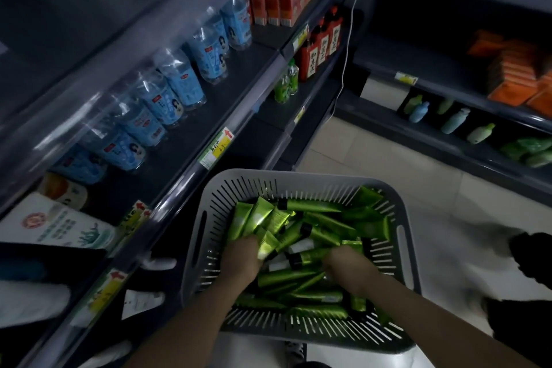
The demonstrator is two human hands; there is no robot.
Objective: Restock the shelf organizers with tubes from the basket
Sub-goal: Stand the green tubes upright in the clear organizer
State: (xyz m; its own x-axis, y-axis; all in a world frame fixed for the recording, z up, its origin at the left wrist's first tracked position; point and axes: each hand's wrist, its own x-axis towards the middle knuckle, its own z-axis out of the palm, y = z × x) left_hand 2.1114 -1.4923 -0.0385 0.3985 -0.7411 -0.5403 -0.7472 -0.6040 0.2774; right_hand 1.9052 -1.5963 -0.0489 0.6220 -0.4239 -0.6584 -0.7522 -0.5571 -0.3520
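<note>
Tubes (298, 276), green, fill the grey basket (298, 178) in front of me. My left hand (240, 257) grips a fanned bunch of them at the basket's left side. My right hand (348, 267) is sunk among the tubes, fingers hidden, so I cannot tell its grip. Blue-labelled bottles (179, 81) line the shelf (236, 84) on my left.

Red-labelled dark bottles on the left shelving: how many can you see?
3, in a row above the small green bottles: the nearest bottle, the middle bottle, and the farthest bottle beside the white cable. Others may be hidden behind them.
</note>
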